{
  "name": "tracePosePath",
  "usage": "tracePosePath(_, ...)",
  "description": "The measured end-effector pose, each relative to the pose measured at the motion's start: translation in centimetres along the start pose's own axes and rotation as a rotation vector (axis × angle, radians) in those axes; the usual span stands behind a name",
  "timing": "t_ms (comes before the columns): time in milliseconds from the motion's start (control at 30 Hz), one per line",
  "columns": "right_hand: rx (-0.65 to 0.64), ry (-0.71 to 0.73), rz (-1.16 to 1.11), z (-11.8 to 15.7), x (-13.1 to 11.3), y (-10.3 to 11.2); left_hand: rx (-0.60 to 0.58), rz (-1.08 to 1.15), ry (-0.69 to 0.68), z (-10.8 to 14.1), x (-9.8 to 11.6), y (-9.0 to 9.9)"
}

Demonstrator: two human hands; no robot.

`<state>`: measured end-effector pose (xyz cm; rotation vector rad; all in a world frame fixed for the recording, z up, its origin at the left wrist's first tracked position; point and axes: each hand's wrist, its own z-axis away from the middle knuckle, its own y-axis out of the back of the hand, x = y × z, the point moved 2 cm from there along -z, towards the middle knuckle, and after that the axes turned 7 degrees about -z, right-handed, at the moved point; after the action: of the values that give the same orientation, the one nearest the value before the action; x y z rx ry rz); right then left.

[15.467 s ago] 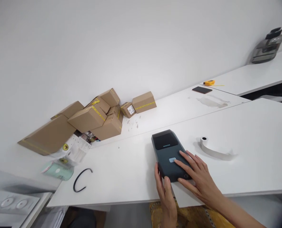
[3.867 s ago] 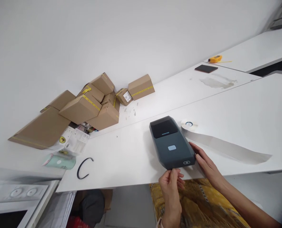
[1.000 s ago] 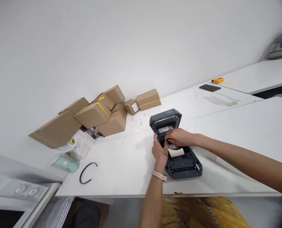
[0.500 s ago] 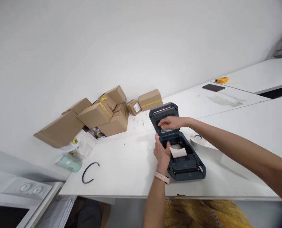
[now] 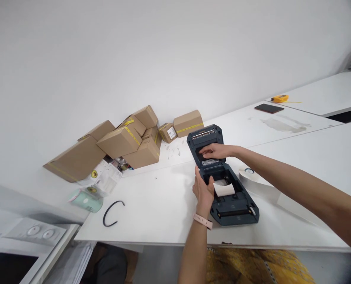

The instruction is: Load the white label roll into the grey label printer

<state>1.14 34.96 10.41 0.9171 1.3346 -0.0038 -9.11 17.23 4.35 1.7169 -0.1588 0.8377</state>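
A dark blue-grey label printer (image 5: pixel 233 215) lies opened on the white table, its lid (image 5: pixel 197 144) tipped back. My left hand (image 5: pixel 203 193) grips the printer's left side, with the thumb over the rim and the fingers along the outside. Inside the lid, above a pale sticker (image 5: pixel 210 161), rest the fingertips of my right hand (image 5: pixel 218 150); its fingers are slightly bent and nothing shows in them. A curled strip of white label paper (image 5: pixel 224 190) sticks up from the printer's bay, beside my left thumb. To the right stands a label roll (image 5: pixel 254 181), partly hidden behind my right forearm.
Several cardboard boxes (image 5: pixel 119 142) are piled against the wall at left. A black curved band (image 5: pixel 104 215) and a mint green container (image 5: pixel 88 201) lie near the table's left end. Farther right are a dark phone (image 5: pixel 269 108) and a yellow tape measure (image 5: pixel 280 98).
The whole view has shifted slightly. My right fingers sit a little higher on the lid, so more of the sticker shows. My left hand keeps its grip on the printer.
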Motion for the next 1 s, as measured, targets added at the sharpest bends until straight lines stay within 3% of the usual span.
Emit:
tracePosePath(400,-0.105,0.006,0.163,0.6,-0.8,-0.1,0.009,-0.003,-0.013,-0.1,-0.2,-0.3)
tracePosePath(600,-0.272,0.042,0.386,2.6,-1.0,-3.8,-0.002,-0.016,-0.008,-0.1,-0.2,-0.1)
tracePosePath(733,-0.234,0.029,0.591,4.0,0.2,-6.2,0.005,-0.016,-0.014,-0.2,-0.5,-0.4)
tracePosePath(1000,-0.187,0.01,0.88,4.9,3.3,-8.8,0.02,-0.035,-0.016,-0.3,-0.6,-0.7)
